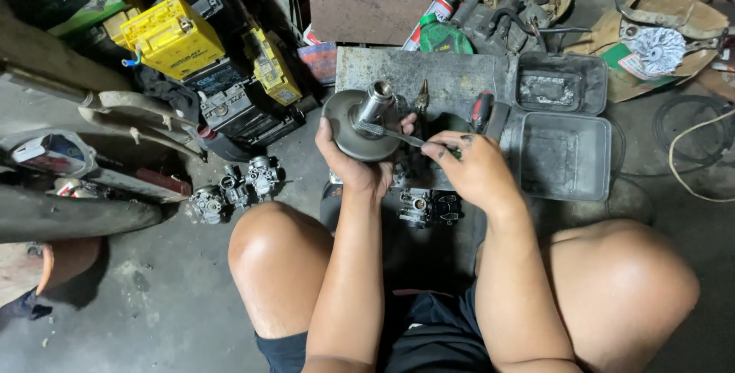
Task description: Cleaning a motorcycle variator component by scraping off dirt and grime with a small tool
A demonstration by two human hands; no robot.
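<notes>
Two hands at work: left hand wraps its grip round a grey pulley disc w/ a shiny centre shaft, held up over the floor betw. the knees. Right hand pinches shut on a thin metal tool, tip laid against the shaft (contact point partly hidden). Carburettor sits just below; open grey case to the right, yellow batteries well off left.
</notes>
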